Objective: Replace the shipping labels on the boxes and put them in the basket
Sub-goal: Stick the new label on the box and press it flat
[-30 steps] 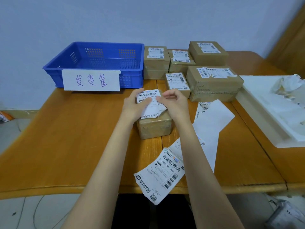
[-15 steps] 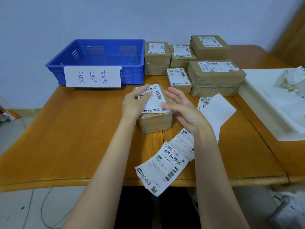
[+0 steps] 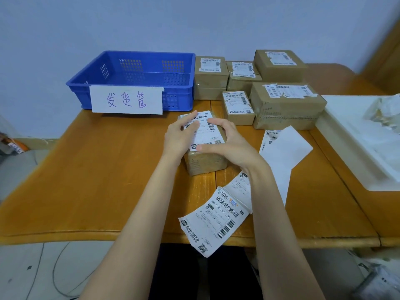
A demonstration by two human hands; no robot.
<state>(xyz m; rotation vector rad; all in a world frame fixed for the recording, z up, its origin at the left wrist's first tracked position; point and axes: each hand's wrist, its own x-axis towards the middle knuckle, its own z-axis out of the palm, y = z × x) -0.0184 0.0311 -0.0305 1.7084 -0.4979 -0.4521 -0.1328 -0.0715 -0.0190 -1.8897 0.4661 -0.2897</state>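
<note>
A small brown box (image 3: 206, 164) stands mid-table with a white shipping label (image 3: 205, 132) lying flat on its top. My left hand (image 3: 180, 137) presses the label's left side with straight fingers. My right hand (image 3: 225, 140) rests on the right side, fingers spread over the label and thumb along its near edge. A strip of fresh labels (image 3: 218, 215) hangs over the table's front edge. The blue basket (image 3: 86, 83) with a handwritten paper sign sits at the back left, nothing visible inside.
Several labelled brown boxes (image 3: 285, 107) are stacked at the back right. A blank backing sheet (image 3: 285, 150) lies right of my right arm. A white tray (image 3: 350, 135) with crumpled paper fills the right edge. Cables run over the floor below.
The label now lies flat on the box top. My right hand moved back onto it from the right, and both hands press it down.
</note>
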